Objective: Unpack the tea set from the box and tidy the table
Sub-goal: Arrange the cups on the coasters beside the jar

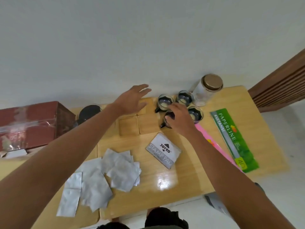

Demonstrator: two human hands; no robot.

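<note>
Several small glass tea cups with dark handles stand grouped at the far side of the wooden table. My right hand grips the nearest cup from above. Two other cups stand behind it and one cup to its right. My left hand hovers open, fingers spread, over several square wooden coasters lying flat. The dark red box sits at the table's left end. A dark round teapot stands between the box and my left arm.
A tall glass jar with a brown lid stands behind the cups. A stamp pad tin, several silver foil wrappers, a green receipt book and a pink sheet lie on the table. The wall runs close behind.
</note>
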